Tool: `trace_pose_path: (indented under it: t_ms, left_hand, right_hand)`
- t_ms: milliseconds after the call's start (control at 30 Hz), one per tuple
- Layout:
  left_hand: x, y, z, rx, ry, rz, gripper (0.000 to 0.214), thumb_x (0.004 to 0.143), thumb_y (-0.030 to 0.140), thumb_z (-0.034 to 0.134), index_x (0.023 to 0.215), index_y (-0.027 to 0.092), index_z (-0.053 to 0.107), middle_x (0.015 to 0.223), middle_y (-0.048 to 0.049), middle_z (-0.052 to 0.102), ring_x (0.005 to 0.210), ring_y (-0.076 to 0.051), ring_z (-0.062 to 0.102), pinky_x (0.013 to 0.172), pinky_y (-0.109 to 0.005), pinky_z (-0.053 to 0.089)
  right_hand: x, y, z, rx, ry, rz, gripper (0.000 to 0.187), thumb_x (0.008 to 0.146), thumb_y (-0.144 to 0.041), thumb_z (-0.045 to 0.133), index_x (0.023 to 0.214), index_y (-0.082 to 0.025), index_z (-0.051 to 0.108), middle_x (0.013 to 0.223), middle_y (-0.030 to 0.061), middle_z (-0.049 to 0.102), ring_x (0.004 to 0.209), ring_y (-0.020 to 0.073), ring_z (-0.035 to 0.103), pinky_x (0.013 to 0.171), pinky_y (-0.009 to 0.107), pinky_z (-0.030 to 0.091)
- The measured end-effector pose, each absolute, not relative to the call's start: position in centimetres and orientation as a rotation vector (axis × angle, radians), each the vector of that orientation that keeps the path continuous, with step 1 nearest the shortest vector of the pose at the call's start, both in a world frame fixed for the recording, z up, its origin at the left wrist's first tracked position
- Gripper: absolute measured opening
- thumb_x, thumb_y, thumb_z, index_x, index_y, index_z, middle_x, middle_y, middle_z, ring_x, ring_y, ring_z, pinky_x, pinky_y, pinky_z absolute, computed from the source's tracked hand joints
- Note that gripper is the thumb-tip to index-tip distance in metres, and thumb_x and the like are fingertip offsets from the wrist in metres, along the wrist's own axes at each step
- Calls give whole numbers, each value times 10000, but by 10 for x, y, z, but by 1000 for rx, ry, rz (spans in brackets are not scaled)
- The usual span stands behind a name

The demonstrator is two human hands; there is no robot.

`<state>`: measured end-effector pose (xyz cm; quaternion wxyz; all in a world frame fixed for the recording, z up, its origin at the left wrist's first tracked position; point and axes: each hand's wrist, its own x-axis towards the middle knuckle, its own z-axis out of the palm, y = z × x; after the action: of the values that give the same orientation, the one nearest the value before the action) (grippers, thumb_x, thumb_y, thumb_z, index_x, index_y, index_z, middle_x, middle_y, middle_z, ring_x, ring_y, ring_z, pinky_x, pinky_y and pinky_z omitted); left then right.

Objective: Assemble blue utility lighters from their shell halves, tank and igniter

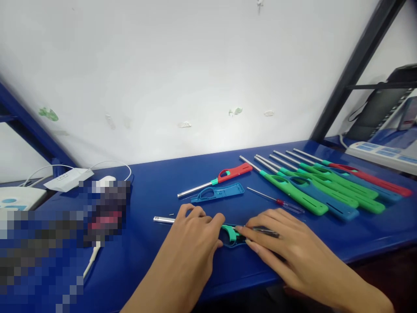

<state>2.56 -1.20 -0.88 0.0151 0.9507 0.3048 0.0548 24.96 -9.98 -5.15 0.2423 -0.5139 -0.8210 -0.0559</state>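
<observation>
A long-necked gas lighter lies before me, its metal tube [163,220] pointing left and its blue handle opened, with a green trigger [230,234] exposed. My left hand [197,239] is closed round the front of this lighter, hiding part of it. My right hand [280,243] grips the handle end, thumb and fingers pressed on the parts behind the trigger. Between the right fingers shows a dark, slim piece [267,231] whose kind I cannot make out. Just beyond the hands rests a loose blue handle shell [234,190]. A screwdriver [286,205] with a clear red handle lies beyond my right hand.
Behind the shell is a red lighter [239,170]. Several green, blue and red lighters [293,193] lie in a row at the right. A white power strip [384,156] sits far right; a white box [68,179] and cables are at the left. A wall backs the blue table [146,182].
</observation>
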Motion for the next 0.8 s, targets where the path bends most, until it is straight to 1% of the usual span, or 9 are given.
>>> trace_pose_path:
  t_ms: [133, 233, 300, 400, 500, 567, 667, 733, 800]
  left_hand:
    - [21, -11, -10, 2951, 880, 169, 350, 955, -11, 526, 1127, 233, 710, 995, -53, 759, 984, -280, 695, 970, -482, 508]
    - [16, -12, -5, 2891, 911, 215, 361, 964, 13, 517, 1144, 258, 712, 1080, -47, 756, 1046, -275, 703, 974, -467, 540]
    - [12, -11, 1, 2853, 1028, 239, 348, 961, 49, 537, 1169, 262, 717, 1198, -71, 729, 1017, -278, 721, 898, -443, 588]
    - [-3, -4, 6, 2773, 1249, 410, 297, 955, 135, 582, 1156, 265, 758, 1488, -123, 558, 930, -260, 743, 691, -373, 622]
    - [-27, 8, 5, 2725, 1416, 639, 254, 933, 190, 616, 1023, 283, 834, 1678, -88, 325, 995, -288, 742, 647, -376, 626]
    - [-44, 17, 2, 2714, 1486, 644, 265, 936, 227, 605, 932, 292, 862, 1667, -58, 365, 920, -282, 758, 698, -422, 642]
    - [-60, 25, -1, 2699, 1573, 651, 315, 961, 269, 555, 970, 300, 868, 1691, -33, 360, 984, -319, 763, 727, -445, 648]
    - [-62, 27, -3, 2710, 1576, 642, 325, 958, 272, 541, 997, 287, 863, 1700, -40, 358, 1045, -350, 753, 719, -449, 648]
    - [-57, 26, -4, 2720, 1513, 592, 324, 940, 252, 556, 1097, 283, 838, 1661, -67, 427, 1034, -341, 757, 782, -468, 646]
  right_hand:
    - [256, -84, -38, -1402, -2234, -267, 377, 1090, -274, 508, 1445, -305, 632, 1224, 58, 757, 1121, 246, 686, 988, 447, 516]
    - [265, -57, -23, -1432, -2292, -299, 351, 1107, -273, 467, 1405, -269, 652, 1280, 84, 740, 1166, 255, 684, 1003, 467, 535]
    - [271, -37, -17, -1462, -2410, -341, 355, 1099, -289, 488, 1416, -243, 640, 1349, 110, 712, 1215, 285, 681, 1026, 513, 544]
    - [275, -15, -18, -1441, -2524, -354, 336, 1058, -261, 566, 1374, -222, 672, 1360, 131, 706, 1210, 309, 695, 1011, 512, 563]
    - [273, -7, -22, -1436, -2557, -373, 294, 1044, -155, 543, 1277, -195, 719, 1250, 130, 753, 1108, 290, 736, 956, 473, 580]
    - [271, -8, -24, -1445, -2550, -393, 286, 1037, -104, 522, 1215, -179, 734, 1163, 126, 775, 1039, 279, 749, 919, 460, 581]
    - [272, -14, -21, -1452, -2523, -390, 243, 1038, -114, 534, 1123, -194, 746, 1023, 87, 795, 952, 267, 756, 886, 454, 579]
    - [275, -22, -17, -1467, -2470, -372, 228, 1055, -171, 533, 1163, -208, 731, 1028, 78, 801, 946, 269, 758, 877, 458, 583]
    - [276, -33, -13, -1492, -2379, -363, 275, 1080, -242, 500, 1288, -210, 677, 1141, 92, 796, 1005, 275, 758, 878, 451, 592]
